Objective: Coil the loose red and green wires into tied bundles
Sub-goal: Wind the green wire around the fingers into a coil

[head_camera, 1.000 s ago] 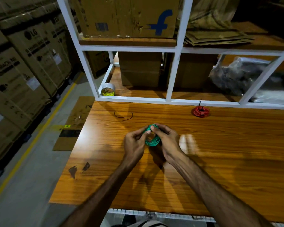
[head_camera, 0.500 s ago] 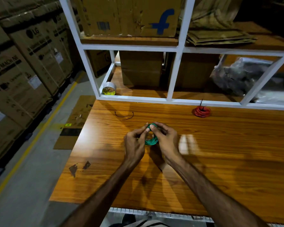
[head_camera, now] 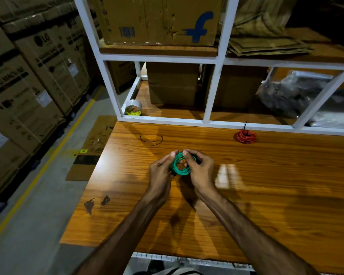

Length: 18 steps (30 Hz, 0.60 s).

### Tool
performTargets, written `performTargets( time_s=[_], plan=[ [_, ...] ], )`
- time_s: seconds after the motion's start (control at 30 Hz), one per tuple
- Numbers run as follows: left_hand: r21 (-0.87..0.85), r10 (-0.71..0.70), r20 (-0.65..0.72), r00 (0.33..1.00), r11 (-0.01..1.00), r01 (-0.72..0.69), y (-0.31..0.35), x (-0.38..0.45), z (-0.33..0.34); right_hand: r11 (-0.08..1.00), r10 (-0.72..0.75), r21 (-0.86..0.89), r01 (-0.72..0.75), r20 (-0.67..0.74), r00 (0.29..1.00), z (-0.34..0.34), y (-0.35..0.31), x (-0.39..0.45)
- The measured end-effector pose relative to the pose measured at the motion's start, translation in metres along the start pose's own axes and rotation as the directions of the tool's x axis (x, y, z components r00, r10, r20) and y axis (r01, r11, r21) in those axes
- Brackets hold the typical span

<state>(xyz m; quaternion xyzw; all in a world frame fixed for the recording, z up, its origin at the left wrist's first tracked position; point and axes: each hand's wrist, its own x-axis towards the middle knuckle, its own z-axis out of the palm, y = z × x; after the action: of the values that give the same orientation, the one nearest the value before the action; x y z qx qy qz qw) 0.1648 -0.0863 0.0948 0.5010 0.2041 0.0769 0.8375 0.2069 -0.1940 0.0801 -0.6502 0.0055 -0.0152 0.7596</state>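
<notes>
We pinch the green coil with left hand and right hand so it cannot spring loose; the red coil waits, tied.

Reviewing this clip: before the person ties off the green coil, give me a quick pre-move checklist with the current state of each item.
1. green coil gathered into a ring: ok, the loops lie together.
2. Both hands on it: ok, left hand and right hand pinch it from either side, above the table.
3. A tie within reach: ok, a loose black tie lies on the table beyond the hands.
4. Tie already on the green coil: cannot tell, fingers cover part of it.
5. red coil finished: ok, bundled near the shelf frame with a black tie end sticking up.
</notes>
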Motion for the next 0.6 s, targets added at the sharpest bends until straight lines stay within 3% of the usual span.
performTargets(
  time_s=[0.1,0.27,0.6],
  plan=[
    [0.033,-0.011,0.086,0.996,0.999,0.008,0.004,-0.005,-0.005,1.0,0.007,0.023,-0.006,-0.032,0.999,-0.001,-0.003,0.003],
    [0.231,0.134,0.135,0.982,0.959,-0.163,0.004,-0.008,-0.014,0.998,0.029,0.062,-0.025,-0.07,0.997,0.004,-0.005,0.0],
    [0.277,0.244,-0.033,0.969,0.934,-0.226,0.0,-0.005,-0.016,0.978,0.139,0.166,-0.123,-0.086,0.987,0.015,-0.007,-0.003]
  ],
)
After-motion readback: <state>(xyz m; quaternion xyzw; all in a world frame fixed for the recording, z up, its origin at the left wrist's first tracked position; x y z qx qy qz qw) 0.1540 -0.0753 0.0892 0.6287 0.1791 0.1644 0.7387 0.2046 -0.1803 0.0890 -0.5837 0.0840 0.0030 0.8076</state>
